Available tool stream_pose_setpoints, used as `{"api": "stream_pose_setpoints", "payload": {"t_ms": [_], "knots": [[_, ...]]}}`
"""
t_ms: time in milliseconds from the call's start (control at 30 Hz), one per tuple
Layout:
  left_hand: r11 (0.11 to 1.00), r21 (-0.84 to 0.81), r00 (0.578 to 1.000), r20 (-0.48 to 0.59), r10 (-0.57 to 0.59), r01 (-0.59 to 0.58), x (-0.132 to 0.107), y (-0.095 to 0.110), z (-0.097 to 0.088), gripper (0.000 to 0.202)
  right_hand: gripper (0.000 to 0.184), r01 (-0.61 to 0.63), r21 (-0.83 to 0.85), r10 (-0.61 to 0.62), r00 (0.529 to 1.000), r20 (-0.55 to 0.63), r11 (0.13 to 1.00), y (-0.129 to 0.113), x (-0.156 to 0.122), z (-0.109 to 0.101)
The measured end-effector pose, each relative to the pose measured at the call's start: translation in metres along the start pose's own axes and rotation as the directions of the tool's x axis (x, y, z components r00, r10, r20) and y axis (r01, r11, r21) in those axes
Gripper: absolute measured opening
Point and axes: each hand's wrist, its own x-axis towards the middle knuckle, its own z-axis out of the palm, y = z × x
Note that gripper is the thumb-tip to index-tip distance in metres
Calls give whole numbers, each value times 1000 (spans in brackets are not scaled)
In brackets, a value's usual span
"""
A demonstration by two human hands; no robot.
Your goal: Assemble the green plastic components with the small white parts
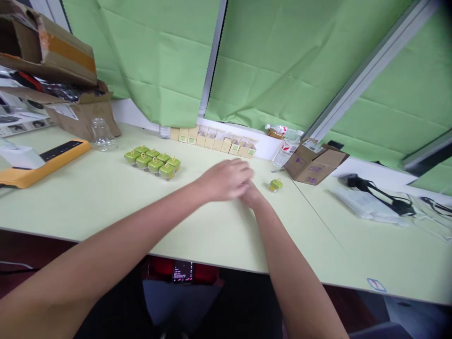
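Table [212, 235] looks pale green on my feed, and over its middle the left hand [226, 181] sits over the right hand [251, 194], pressed together as far as the blur lets me see. Left fingers look curled in, but honestly I can't tell from here if either hand is gripping anything, since the left hides most of the right and whatever might be between them. Nearest thing I can make out is the lone jar [275, 185], on the table just right of the right hand and apart from it: clear body, green lid, little loop on top, something yellow inside. Over on the left I've got eight more jars [155, 165] bunched in two rows, same green lids. Behind the hands a line of small tan cartons [211, 140] runs along the white wall [263, 147]. Right of those there's a cardboard box [298, 162] with some bottles [283, 154] beside it. Far left I see an orange strip [67, 157] with a white charger [24, 157] on it, plus a clear bottle [101, 135] near its end. Lit-up phone [182, 271] is below the table edge, and green curtains [141, 56] hang across the back
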Motion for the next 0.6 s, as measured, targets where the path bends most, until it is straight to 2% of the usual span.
{"api": "stream_pose_setpoints", "payload": {"t_ms": [33,100,167,267,367,467,600], "knots": [[985,161,999,10,53,-54,0,-14,-7,27,31,-30,24,29,999,18,999,-1,-1,0],[925,377,997,-81,-16,46,-7,-45,-12,40,34,-103,65,99,993,57,993,-3,-2,0],[883,442,987,-90,-129,156,-18,-71,-9,48,37,-147,80,141,987,73,986,-3,-1,-1],[890,430,988,-41,-147,150,-29,-93,0,34,36,-141,85,135,988,75,986,0,2,0],[909,396,991,-43,-124,131,-30,-101,4,34,39,-138,68,133,988,85,988,1,1,1],[909,390,989,-88,-119,144,-28,-102,2,34,43,-138,16,135,984,115,990,-1,-4,3],[951,304,985,-174,-6,60,-27,-83,-4,38,41,-82,-30,86,975,203,996,-8,-12,6]]}}
